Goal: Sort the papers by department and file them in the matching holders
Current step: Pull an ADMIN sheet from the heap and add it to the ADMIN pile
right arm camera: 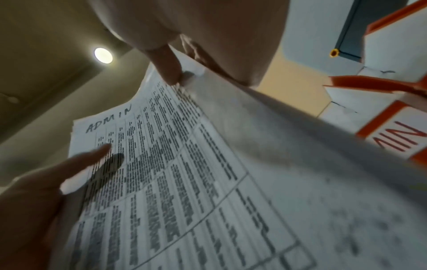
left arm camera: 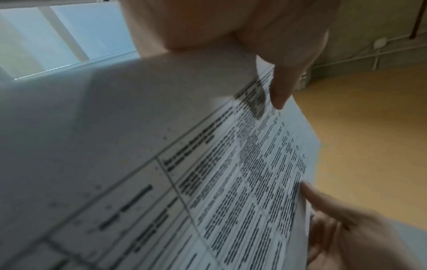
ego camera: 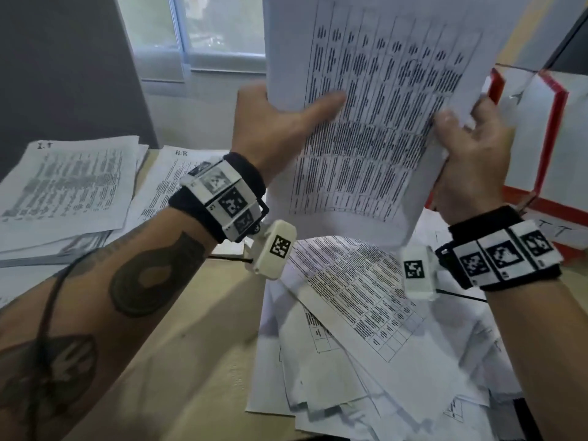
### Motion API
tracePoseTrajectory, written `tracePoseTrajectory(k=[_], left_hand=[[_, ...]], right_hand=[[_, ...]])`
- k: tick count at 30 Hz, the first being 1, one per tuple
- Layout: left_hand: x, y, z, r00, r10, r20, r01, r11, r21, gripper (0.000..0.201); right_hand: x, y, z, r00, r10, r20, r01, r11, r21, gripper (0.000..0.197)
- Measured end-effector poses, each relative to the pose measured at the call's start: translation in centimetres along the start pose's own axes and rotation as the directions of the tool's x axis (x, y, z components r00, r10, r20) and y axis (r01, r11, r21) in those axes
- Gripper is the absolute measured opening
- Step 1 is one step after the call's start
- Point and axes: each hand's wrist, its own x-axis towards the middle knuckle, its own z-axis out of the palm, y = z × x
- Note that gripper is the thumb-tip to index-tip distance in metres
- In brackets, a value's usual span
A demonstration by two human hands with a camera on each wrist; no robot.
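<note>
Spreading under everything, the light wooden tabletop (ego camera: 203, 361) carries paper on most of its surface. A loose heap of white printed sheets (ego camera: 366, 345) fans across its near right part, and two flatter piles lie toward the far left edge: one headed with a handwritten mark I cannot read (ego camera: 63, 192), and just beside it one marked "HR" (ego camera: 165, 183). At the far right edge stand white cardboard file holders with red-orange trim (ego camera: 541, 128); the right wrist view shows red letters "MIN" on one front (right arm camera: 397, 138).

Held up above the heap, clear of the tabletop, is a white sheet printed with a ruled table of black text (ego camera: 375, 122), with "ADMIN" handwritten at its top corner (right arm camera: 108, 118); more white paper seems to lie behind it. The left hand (ego camera: 273, 122) grips its left edge, thumb laid flat across the print. The right hand (ego camera: 471, 154) pinches its right edge, thumb in front, fingers curled behind.
</note>
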Motion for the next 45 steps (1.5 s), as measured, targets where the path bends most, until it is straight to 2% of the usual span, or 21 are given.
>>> tracePoseTrajectory(k=[2, 4, 7, 11, 13, 15, 18, 22, 24, 26, 28, 29, 31, 33, 35, 36, 38, 40, 42, 44, 45], left_hand=[[0.4, 0.3, -0.3, 1.0, 0.017, -0.016, -0.018, 0.999, -0.034, 0.026], [-0.2, -0.8, -0.6, 0.999, -0.037, -0.015, 0.037, 0.999, -0.012, 0.024], [-1.8, -2.3, -0.3, 0.993, -0.117, 0.005, 0.117, 0.992, 0.056, 0.029], [-1.2, -1.8, 0.3, 0.996, -0.084, -0.028, 0.084, 0.996, 0.011, 0.024], [-1.0, -2.0, 0.2, 0.992, -0.117, -0.035, 0.117, 0.993, -0.014, 0.025], [-1.7, -3.1, -0.1, 0.982, -0.19, 0.006, 0.189, 0.982, 0.023, 0.029], [-2.5, -4.7, -0.3, 0.965, -0.24, 0.109, 0.221, 0.962, 0.158, 0.024], [-1.3, -3.1, -1.3, 0.973, -0.216, 0.081, 0.188, 0.946, 0.263, 0.02], [-0.6, -1.5, -3.3, 0.975, -0.22, 0.029, 0.203, 0.938, 0.281, 0.022], [0.0, 0.0, -6.7, 0.982, -0.185, -0.045, 0.19, 0.931, 0.311, 0.025], [-0.1, 2.0, -11.5, 0.974, -0.177, -0.143, 0.216, 0.917, 0.335, 0.03], [-0.3, 3.0, -14.3, 0.962, -0.186, -0.198, 0.249, 0.897, 0.365, 0.036], [-1.7, 4.9, -20.3, 0.94, -0.187, -0.284, 0.303, 0.841, 0.447, 0.044], [-3.9, 6.7, -26.2, 0.921, -0.204, -0.331, 0.358, 0.778, 0.516, 0.032], [-6.9, 8.1, -31.5, 0.874, -0.294, -0.387, 0.479, 0.654, 0.586, 0.03], [-8.4, 8.6, -34.4, 0.834, -0.352, -0.425, 0.552, 0.557, 0.621, 0.038], [-12.1, 9.3, -38.7, 0.746, -0.433, -0.506, 0.656, 0.348, 0.67, 0.058], [-16.0, 9.3, -41.6, 0.649, -0.538, -0.537, 0.699, 0.144, 0.701, 0.08], [-19.8, 8.5, -42.5, 0.56, -0.666, -0.493, 0.72, 0.095, 0.688, 0.082], [-23.0, 7.3, -42.5, 0.493, -0.758, -0.427, 0.763, 0.142, 0.63, 0.072], [-24.0, 6.7, -42.5, 0.477, -0.78, -0.404, 0.774, 0.155, 0.615, 0.077]], right_hand=[[0.2, -0.1, 0.0, 1.0, -0.006, 0.011, 0.005, 0.998, 0.058, 0.027], [-0.5, 0.7, -0.3, 0.999, 0.038, 0.037, -0.039, 0.999, 0.014, 0.032], [-1.6, 1.8, -0.2, 0.991, 0.118, 0.06, -0.115, 0.992, -0.056, 0.016], [-1.2, 1.1, 0.6, 0.997, 0.069, -0.019, -0.069, 0.997, -0.023, 0.022], [-1.1, 1.5, 0.4, 0.993, 0.105, -0.045, -0.105, 0.995, 0.005, 0.03], [-1.8, 2.6, 0.1, 0.986, 0.168, -0.014, -0.168, 0.984, -0.059, 0.037], [-2.6, 3.8, -0.1, 0.976, 0.218, 0.013, -0.215, 0.967, -0.138, 0.025], [-2.3, 2.7, 0.4, 0.981, 0.188, 0.052, -0.178, 0.971, -0.161, 0.014], [-2.4, 1.7, 1.1, 0.966, 0.185, 0.183, -0.171, 0.981, -0.09, 0.016], [-2.5, 1.2, 1.4, 0.904, 0.239, 0.353, -0.242, 0.97, -0.037, 0.024], [-2.4, 1.6, 0.9, 0.811, 0.314, 0.493, -0.253, 0.949, -0.188, 0.035], [-2.2, 2.1, 0.6, 0.754, 0.349, 0.557, -0.189, 0.927, -0.325, 0.036], [-2.5, 3.4, 0.1, 0.623, 0.442, 0.646, 0.038, 0.807, -0.59, 0.034], [-2.9, 5.1, -0.6, 0.548, 0.499, 0.671, 0.265, 0.657, -0.705, 0.03], [-3.2, 7.5, -1.4, 0.505, 0.537, 0.675, 0.37, 0.572, -0.732, 0.037], [-3.2, 9.1, -2.0, 0.485, 0.548, 0.682, 0.363, 0.584, -0.726, 0.046], [-2.4, 13.0, -3.8, 0.492, 0.526, 0.694, 0.35, 0.61, -0.711, 0.056], [-1.6, 15.4, -4.8, 0.505, 0.498, 0.705, 0.385, 0.601, -0.7, 0.049], [-1.1, 16.5, -5.2, 0.531, 0.463, 0.709, 0.433, 0.571, -0.698, 0.044], [-1.1, 17.2, -5.1, 0.532, 0.465, 0.708, 0.447, 0.556, -0.701, 0.045], [-1.2, 16.9, -4.8, 0.53, 0.478, 0.701, 0.436, 0.555, -0.708, 0.039]])
